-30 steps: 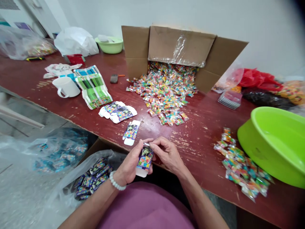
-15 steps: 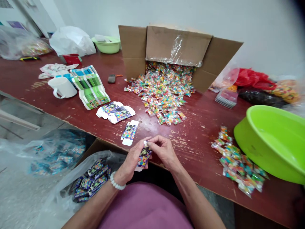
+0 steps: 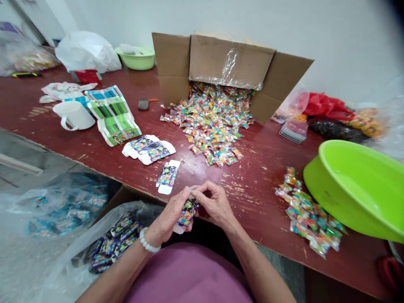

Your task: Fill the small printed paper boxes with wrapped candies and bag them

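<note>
Near the table's front edge, my left hand (image 3: pixel 173 212) is wrapped round a small dark patterned box (image 3: pixel 187 211), which is tilted, with a white flap at its lower end. The fingertips of my right hand (image 3: pixel 214 202) pinch the box's top end. A flat box of the same print (image 3: pixel 168 174) lies on the table just beyond my left hand, and a stack of similar ones (image 3: pixel 150 149) is farther left. Past my hands, small wrapped candies (image 3: pixel 214 126) spill from a cardboard carton (image 3: pixel 232 61).
At right stand a green basin (image 3: pixel 356 193) and a candy pile (image 3: pixel 309 214). A white mug (image 3: pixel 74 115) and green printed card sheets (image 3: pixel 115 120) are at left. Below the table edge, a plastic bag holds dark boxes (image 3: pixel 115 242). Red-handled scissors (image 3: pixel 391 269) lie lower right.
The view has shifted slightly, so the table's things sit farther left. The white top flap between my fingertips shows less now. Both hands keep their hold on the box.
</note>
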Motion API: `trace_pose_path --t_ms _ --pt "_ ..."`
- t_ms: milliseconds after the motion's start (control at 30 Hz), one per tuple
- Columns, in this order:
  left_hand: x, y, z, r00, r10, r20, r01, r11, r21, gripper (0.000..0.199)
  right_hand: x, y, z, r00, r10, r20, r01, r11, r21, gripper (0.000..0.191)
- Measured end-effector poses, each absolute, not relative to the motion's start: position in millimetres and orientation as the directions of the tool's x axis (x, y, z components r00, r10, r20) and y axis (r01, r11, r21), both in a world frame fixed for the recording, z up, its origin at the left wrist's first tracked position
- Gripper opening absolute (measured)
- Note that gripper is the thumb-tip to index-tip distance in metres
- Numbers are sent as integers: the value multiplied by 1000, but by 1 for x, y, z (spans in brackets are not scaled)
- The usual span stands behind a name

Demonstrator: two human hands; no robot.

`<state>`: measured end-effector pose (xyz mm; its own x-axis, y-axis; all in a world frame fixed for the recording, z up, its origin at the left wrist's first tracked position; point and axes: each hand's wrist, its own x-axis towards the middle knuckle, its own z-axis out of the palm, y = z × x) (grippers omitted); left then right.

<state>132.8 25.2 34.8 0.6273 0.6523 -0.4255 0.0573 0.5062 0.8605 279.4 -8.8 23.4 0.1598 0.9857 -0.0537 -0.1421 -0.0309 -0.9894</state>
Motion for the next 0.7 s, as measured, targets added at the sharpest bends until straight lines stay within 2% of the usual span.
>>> trace_pose_path --t_ms 100,233,367,433,567,633,700 --pt "133 25 29 627 640 -444 73 519 851 73 277 -10 22 141 984 -109 -169 -85 -982 29" --pt "133 23 22 580 678 -451 159 448 880 73 279 -12 24 88 977 -195 -142 -182 -973 28" --pt "132 23 25 582 686 -437 143 442 885 69 282 -17 29 120 992 -43 -57 -36 -998 21" --pt "133 23 27 574 689 -441 93 481 872 68 281 -21 29 81 997 -17 -103 -8 -995 20" --pt "138 20 28 584 628 -515 4 632 775 68 275 -30 25 85 991 -102 -240 -79 -968 23" --pt "140 16 27 571 633 -523 -43 659 751 66 271 -32 24 163 985 -47 -152 -22 -988 24" --pt "142 14 26 551 656 -516 -69 652 755 67 271 -32 24 236 967 92 51 83 -995 24"
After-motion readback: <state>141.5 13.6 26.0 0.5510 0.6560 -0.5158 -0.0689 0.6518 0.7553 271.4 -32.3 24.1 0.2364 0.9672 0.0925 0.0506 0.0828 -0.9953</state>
